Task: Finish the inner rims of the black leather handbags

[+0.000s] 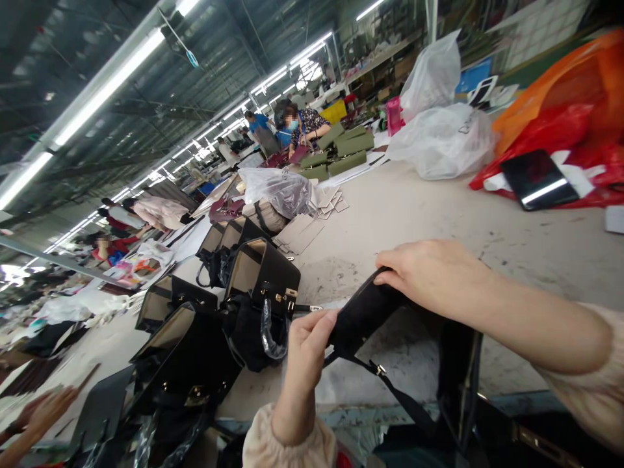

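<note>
A black handbag point(368, 316) is stretched between my two hands above the front edge of the worktable. My left hand point(308, 348) pinches the near left end of its edge between thumb and fingers. Farther right, my right hand point(422, 272) grips the same edge from above, palm down. A thin black strap point(404, 396) with a small gold-coloured buckle hangs below. The rest of the bag drops past the table edge at the lower right, partly hidden by my right forearm. Close to my left hand stands a finished-looking black handbag point(266, 273) with a tan lining and a plastic-wrapped handle.
More black handbags point(182, 351) crowd the left side. Behind them lie a clear plastic bag point(277, 188) and flat card pieces point(299, 234). Olive-green bags point(348, 146), a phone point(539, 180) and a red plastic bag point(546, 146) sit farther back. A co-worker's hand point(51, 409) is at lower left.
</note>
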Tool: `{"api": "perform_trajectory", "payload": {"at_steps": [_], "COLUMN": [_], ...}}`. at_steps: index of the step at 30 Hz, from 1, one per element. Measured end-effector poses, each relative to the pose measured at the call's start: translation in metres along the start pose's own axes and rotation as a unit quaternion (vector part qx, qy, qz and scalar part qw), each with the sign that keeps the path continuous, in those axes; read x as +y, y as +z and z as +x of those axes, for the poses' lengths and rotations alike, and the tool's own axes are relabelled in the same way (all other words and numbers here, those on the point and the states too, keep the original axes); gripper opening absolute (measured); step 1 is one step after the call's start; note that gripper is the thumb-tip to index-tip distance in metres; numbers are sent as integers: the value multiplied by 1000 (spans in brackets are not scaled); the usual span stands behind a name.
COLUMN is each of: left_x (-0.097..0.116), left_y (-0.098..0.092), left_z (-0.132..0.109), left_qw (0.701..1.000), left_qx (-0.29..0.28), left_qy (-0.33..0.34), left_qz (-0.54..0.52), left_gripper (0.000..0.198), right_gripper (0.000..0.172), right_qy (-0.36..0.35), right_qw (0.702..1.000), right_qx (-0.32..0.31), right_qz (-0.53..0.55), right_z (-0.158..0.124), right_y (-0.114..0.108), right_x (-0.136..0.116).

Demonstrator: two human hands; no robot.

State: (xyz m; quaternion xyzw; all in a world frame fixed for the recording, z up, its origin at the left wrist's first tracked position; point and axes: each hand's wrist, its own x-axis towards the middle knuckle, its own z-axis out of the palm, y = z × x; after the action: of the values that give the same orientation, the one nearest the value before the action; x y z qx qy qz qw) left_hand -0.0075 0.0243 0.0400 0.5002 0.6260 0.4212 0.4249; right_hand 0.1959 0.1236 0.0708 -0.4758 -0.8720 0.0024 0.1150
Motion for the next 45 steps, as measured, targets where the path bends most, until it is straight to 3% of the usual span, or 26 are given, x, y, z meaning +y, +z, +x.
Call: {"api": "perform_trajectory", "payload": {"at_steps": [4, 8, 11, 14, 17, 19, 21, 24, 32, 36, 45], "left_x": [-10, -15, -9, 7, 26, 37, 44, 48, 33, 31, 32], "left_y": [0, -8, -16, -15, -1, 11, 20, 24, 9, 6, 9], "left_z": [-4, -12, -10, 1, 16, 25, 33, 41, 59, 65, 60], "left_qw": [998, 996, 994, 982, 928, 882, 837, 795, 818, 816, 806], "left_qx": [27, 15, -2, -33, -48, -52, -50, -53, -100, -118, -115], "left_qy": [60, 85, 102, 116, 166, 187, 180, 169, 172, 186, 206], "left_qz": [-14, 3, 35, 147, 329, 430, 514, 580, 540, 534, 543], "left_gripper": [34, 38, 42, 42, 50, 44, 29, 32, 38, 39, 34], "right_gripper": [25, 25, 24, 22, 21, 20, 21, 22, 18, 6, 11], "right_qy": [-3, -5, -12, -8, 2, 6, 6, 0, -29, -50, -23], "right_qw": [1000, 1000, 1000, 1000, 1000, 1000, 1000, 1000, 997, 996, 997], "right_qx": [-4, -2, -4, -21, -21, -12, -7, -7, 52, 51, 38], "right_qz": [5, 6, 9, 16, 18, 18, 18, 20, 52, 55, 58], "right_z": [0, -1, -1, 0, 2, 3, 3, 3, -3, -3, -1], "right_y": [1, 1, -3, -8, -10, -9, -9, -7, -1, 1, -2], "right_x": [1, 2, 2, 0, 1, 4, 9, 15, 9, 10, 12]}}
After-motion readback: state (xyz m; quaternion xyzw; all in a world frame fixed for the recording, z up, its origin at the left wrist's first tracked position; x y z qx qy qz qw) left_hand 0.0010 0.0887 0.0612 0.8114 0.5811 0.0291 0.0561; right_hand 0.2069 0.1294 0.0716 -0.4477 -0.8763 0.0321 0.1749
